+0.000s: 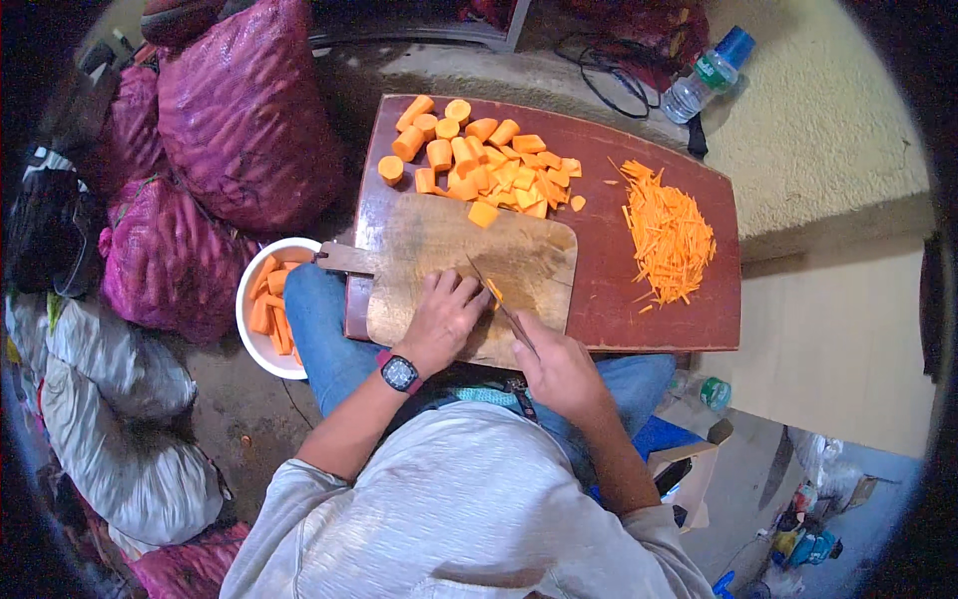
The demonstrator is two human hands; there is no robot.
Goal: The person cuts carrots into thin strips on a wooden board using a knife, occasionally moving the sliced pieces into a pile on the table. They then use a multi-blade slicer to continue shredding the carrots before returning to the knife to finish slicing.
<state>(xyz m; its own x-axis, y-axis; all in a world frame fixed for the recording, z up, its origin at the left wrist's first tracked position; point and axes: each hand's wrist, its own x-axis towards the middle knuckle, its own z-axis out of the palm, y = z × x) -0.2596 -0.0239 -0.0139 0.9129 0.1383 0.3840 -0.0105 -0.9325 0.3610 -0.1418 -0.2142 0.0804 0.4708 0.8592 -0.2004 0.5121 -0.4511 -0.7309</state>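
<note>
My right hand (562, 367) is closed round the handle of a knife (507, 311), whose blade points away and to the left over a wooden cutting board (419, 235). Close to the blade's left side, my left hand (448, 317) presses down on the board with its fingers curled; what lies under them is hidden. A few thin carrot strips (495, 290) show along the blade. Beyond the board lie carrot chunks and slices (464, 155) in a heap. Farther right on the red tabletop (599, 290) is a pile of carrot matchsticks (667, 240).
A white tub (247, 324) of carrot pieces stands by my left knee. Filled purple mesh sacks (244, 120) and white sacks (130, 429) crowd the left side. A plastic bottle (699, 88) and a black cable (609, 75) lie on the ledge beyond the table.
</note>
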